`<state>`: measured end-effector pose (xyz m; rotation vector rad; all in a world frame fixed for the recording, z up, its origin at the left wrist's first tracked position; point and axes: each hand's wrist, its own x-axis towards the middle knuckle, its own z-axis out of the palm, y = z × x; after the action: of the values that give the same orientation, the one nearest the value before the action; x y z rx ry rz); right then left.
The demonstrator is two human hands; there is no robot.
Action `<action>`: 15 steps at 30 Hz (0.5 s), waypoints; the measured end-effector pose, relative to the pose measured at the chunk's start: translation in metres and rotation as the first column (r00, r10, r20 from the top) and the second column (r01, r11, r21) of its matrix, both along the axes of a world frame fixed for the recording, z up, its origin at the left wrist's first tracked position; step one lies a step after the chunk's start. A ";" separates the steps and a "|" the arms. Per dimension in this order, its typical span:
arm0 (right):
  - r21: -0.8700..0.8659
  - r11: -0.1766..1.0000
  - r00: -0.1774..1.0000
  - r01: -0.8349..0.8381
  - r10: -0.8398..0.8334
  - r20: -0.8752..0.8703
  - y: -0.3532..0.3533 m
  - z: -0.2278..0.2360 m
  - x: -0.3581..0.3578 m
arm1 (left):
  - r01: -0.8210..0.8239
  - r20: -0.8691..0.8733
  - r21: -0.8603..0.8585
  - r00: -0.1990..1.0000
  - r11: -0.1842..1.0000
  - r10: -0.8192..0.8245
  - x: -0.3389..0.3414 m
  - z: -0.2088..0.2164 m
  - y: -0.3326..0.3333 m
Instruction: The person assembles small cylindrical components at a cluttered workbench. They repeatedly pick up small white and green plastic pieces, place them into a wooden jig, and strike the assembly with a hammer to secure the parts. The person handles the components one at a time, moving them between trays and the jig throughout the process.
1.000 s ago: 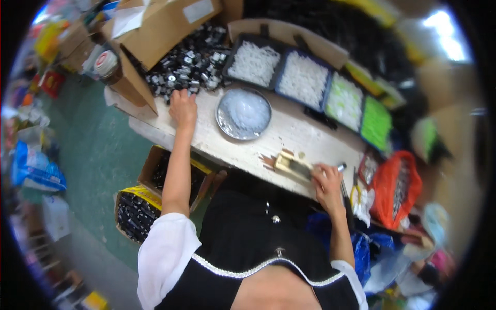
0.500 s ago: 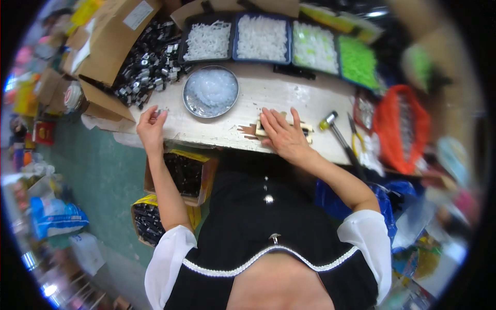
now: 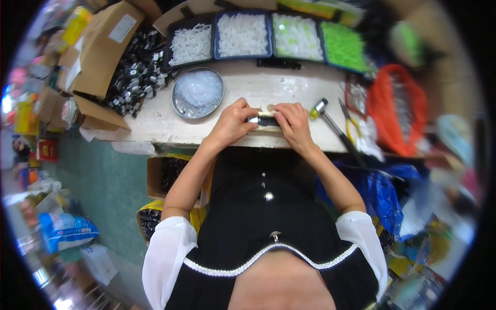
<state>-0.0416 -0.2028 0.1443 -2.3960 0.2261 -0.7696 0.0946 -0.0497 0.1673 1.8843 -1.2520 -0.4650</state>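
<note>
At the bench's front edge, a small black part with a silver end (image 3: 265, 121) lies across a cream-coloured fixture (image 3: 264, 113). My left hand (image 3: 231, 125) pinches the part's left, silver end, its thumb and fingers closed. Over the right end curls my right hand (image 3: 296, 127), its fingers closed on the part and partly hiding the fixture. Left of and beyond my hands stands a round metal bowl (image 3: 176, 107) of pale, translucent grease-like stuff (image 3: 200, 88). A hammer (image 3: 338, 130) lies just right of my right hand.
Pliers with yellow handles (image 3: 355, 127) and a red bag (image 3: 375, 111) are at the right. Trays of white pieces (image 3: 243, 35) and green pieces (image 3: 343, 45) line the back. Black and silver parts (image 3: 137, 72) are heaped beside a cardboard box (image 3: 106, 49) at the left.
My left hand has moved right, from beside the heap to the fixture. The black part now lies there; my right hand has curled its fingers over it. The view has shifted slightly.
</note>
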 end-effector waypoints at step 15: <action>-0.047 0.999 0.999 0.013 -0.011 0.030 0.000 -0.008 -0.003 | -0.299 -0.693 -0.048 0.697 0.953 0.184 -0.003 -0.031 0.003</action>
<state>-0.0447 -0.2025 0.1365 -2.4277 0.2125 -0.8244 0.0917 -0.0463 0.1363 1.4876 -0.5103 -0.8006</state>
